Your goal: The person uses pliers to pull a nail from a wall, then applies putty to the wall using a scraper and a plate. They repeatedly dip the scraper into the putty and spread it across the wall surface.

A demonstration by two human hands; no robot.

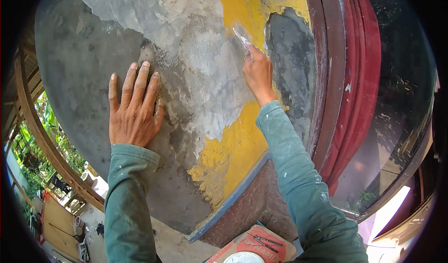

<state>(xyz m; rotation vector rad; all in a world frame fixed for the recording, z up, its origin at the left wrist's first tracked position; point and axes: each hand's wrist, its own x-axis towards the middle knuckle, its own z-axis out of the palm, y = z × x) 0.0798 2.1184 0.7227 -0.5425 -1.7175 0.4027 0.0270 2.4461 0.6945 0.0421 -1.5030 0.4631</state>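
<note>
My left hand (pixel 134 111) lies flat against the dark grey part of the wall (pixel 88 72), its fingers spread and pointing up. My right hand (pixel 259 74) is closed around a putty knife (pixel 241 38). Its narrow blade, smeared white, points up and left over the edge between pale grey filler (pixel 200 58) and yellow paint (pixel 245 11). The handle is hidden inside the fist. Below this hand the yellow paint continues, with a rough, chipped edge. A dark bare patch (pixel 291 53) shows to the right of the knife.
A dark red and brown frame (pixel 336 76) borders the wall on the right, beside dark glass (pixel 396 100). Below, pliers (pixel 267 242) lie on a red and tan package (pixel 247 242) by a white round lid or tub (pixel 244 258). A curved-looking wooden post (pixel 39 132) and plants stand left.
</note>
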